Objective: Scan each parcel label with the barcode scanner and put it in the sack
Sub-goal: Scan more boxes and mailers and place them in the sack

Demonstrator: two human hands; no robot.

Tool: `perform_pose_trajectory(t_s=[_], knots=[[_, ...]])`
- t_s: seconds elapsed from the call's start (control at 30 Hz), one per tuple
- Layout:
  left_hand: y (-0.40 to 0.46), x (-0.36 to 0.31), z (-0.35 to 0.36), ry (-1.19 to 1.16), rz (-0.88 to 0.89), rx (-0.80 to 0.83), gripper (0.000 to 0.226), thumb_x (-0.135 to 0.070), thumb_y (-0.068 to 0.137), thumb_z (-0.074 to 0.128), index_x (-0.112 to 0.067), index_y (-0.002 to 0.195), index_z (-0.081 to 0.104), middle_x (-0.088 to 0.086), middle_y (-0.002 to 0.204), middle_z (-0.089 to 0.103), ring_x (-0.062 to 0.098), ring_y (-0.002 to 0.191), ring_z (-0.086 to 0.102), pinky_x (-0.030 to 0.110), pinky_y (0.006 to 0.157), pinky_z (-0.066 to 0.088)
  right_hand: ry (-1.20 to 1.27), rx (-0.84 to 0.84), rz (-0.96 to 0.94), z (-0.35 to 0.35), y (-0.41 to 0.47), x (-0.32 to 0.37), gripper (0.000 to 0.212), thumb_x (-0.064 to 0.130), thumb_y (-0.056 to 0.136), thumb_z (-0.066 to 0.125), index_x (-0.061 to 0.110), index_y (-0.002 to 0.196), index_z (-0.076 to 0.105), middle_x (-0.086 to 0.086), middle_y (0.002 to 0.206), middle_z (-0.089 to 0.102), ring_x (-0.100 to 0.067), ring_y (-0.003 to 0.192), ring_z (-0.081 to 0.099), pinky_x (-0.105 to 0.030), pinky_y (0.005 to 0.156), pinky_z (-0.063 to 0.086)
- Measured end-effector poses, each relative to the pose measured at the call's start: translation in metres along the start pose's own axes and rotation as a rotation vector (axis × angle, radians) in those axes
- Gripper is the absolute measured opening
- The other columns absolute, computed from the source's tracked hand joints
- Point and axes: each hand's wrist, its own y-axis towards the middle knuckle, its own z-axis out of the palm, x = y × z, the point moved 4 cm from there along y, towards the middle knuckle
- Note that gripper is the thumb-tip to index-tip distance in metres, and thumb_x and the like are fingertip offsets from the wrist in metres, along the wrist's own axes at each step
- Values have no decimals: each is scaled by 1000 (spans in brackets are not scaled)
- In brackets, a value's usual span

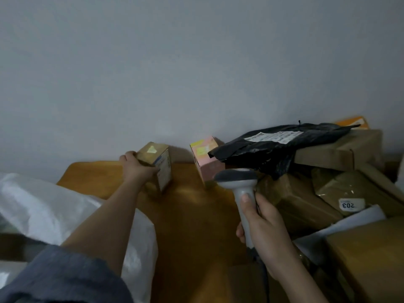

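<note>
My left hand (136,166) grips a small brown cardboard parcel (160,166) at the far side of the wooden table (192,219), close to the wall. The parcel carries a pale sticker on top and a label on its right face. My right hand (265,226) holds the grey barcode scanner (239,182) by its handle, head pointing away from me, over the table's right part. The white woven sack (54,206) lies at the left, under my left forearm.
A pink and yellow box (205,158) stands by the wall. A black plastic mailer (277,147) with a white label lies on a heap of brown parcels (341,193) at the right, one marked 203. A white envelope (349,226) pokes out among them.
</note>
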Motion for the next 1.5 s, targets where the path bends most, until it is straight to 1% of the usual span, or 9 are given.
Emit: perform_pose_trajectory(t_s=[0.23,0.4,0.6,0.77,0.93,1.03,1.2,1.3,1.5], knots=[[-83,-41,-13,-241,-17,-35,72,-28,81,78,-10,136,36,10,140,25,32,117,47,41,95,52,8,-8,-92,-20,-43,22,23,42,98,42,26,99,58,-5,64,59,-13,55,58,-29,57,49],[-153,-46,-22,-404,37,-38,73,-35,82,75,-14,136,30,8,134,34,24,113,49,38,94,48,10,-4,-136,-38,-82,35,20,42,99,40,29,98,56,-4,63,58,-9,51,56,-27,54,47],[-248,-34,-29,-638,-63,85,60,-45,83,70,-20,123,34,6,117,57,25,99,63,45,87,57,-9,-58,-163,-77,-140,38,24,42,99,42,23,93,56,-6,64,59,-12,56,58,-29,57,48],[-319,-26,-35,-737,-147,206,56,-45,88,66,-15,126,36,11,105,66,27,89,70,46,78,59,-37,-86,-165,-107,-184,20,28,49,94,52,22,96,58,-7,73,63,-16,63,63,-34,62,53],[-381,-23,-42,-848,-149,278,50,-43,92,62,-12,124,40,14,107,69,30,91,72,37,65,57,15,-77,-146,-115,-218,4,30,45,87,64,19,101,57,-2,79,65,-9,66,64,-15,50,47],[-415,-13,-46,-871,-151,348,58,-44,88,66,-13,129,41,13,110,70,29,92,73,40,71,59,70,-72,-153,-112,-234,-7,35,41,84,69,21,109,55,0,92,69,-8,75,69,-15,54,49],[-476,9,-40,-860,-97,720,83,-35,76,74,-36,142,25,12,127,60,33,106,66,45,78,58,11,-125,-139,-118,-257,-16,31,34,86,70,19,108,55,-4,89,65,-12,72,65,-19,54,48],[-482,13,-36,-884,-55,704,94,-29,72,78,-43,145,20,11,129,58,34,110,64,49,85,57,-7,-114,-114,-123,-269,-11,27,39,89,64,19,104,56,-6,84,64,-15,70,64,-28,60,53],[-478,17,-50,-846,35,629,103,-15,69,83,-48,142,18,8,133,52,32,111,62,43,76,57,43,-60,-119,-124,-307,16,31,48,99,42,21,99,58,-8,75,61,-15,63,60,-30,58,51]])
